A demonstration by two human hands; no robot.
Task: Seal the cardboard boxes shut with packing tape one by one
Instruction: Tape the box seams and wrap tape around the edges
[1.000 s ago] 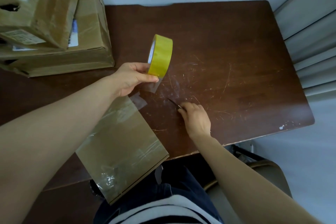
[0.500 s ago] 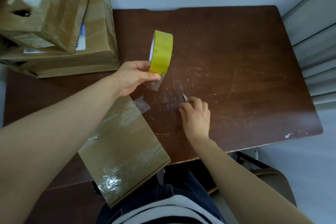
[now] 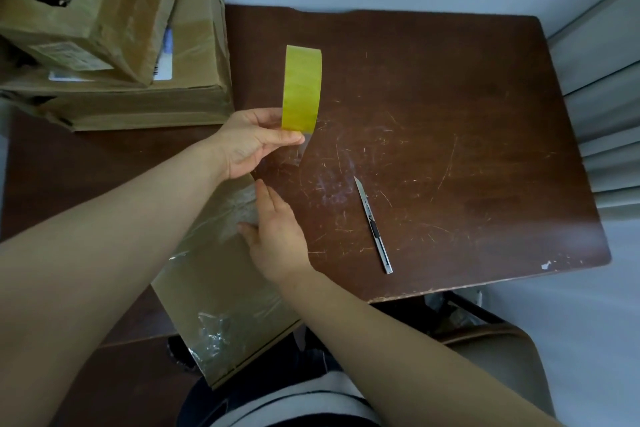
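My left hand [image 3: 252, 142] pinches the lower edge of a yellow roll of packing tape [image 3: 302, 88], held upright on edge above the brown table [image 3: 450, 114]. A clear strip hangs loose from the roll. A flat cardboard box [image 3: 221, 288] with shiny clear tape on it lies at the table's near edge, partly over my lap. My right hand [image 3: 277, 236] lies on the far end of that box with straight fingers, over the taped seam. A slim silver utility knife [image 3: 373, 224] rests on the table to the right of my right hand, apart from it.
Two larger cardboard boxes [image 3: 114, 45] are stacked at the back left corner of the table. A pale wall runs behind, and slatted grey panels [image 3: 609, 114] stand along the right side. A chair edge [image 3: 485, 340] shows below the table's near right corner.
My right hand let go of the utility knife, which now lies on the table, and moved left onto the flat box. My left hand turned the tape roll more edge-on.
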